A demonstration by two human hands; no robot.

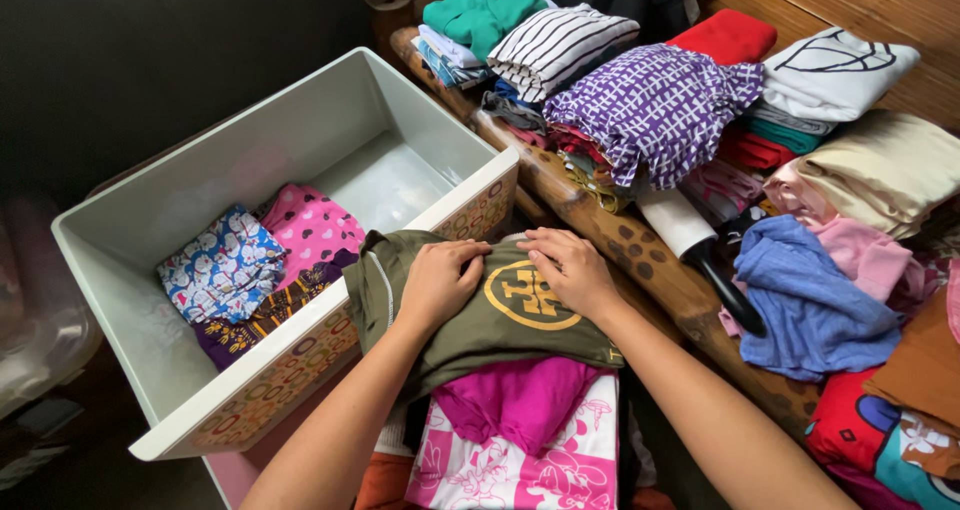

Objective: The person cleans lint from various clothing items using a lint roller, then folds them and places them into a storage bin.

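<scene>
An olive-green shirt (470, 325) with a yellow round emblem lies folded on my lap, its upper edge resting on the front rim of a pale grey drawer (140, 225). My left hand (438, 282) presses flat on the shirt's left part. My right hand (568, 268) lies flat on it beside the emblem. Neither hand grips anything. Under the shirt lie a magenta garment (515, 400) and a pink-and-white printed cloth (520, 470). Inside the drawer stand a blue cartoon-print cloth (220, 268), a pink spotted cloth (315, 225) and a dark purple patterned one (255, 320).
To the right, a wooden bed edge (640, 260) carries stacks of folded clothes: a purple-and-white patterned top (650, 105), a striped shirt (555, 45), a red piece (725, 35), a blue cloth (805, 295). A lint roller (690, 235) lies among them.
</scene>
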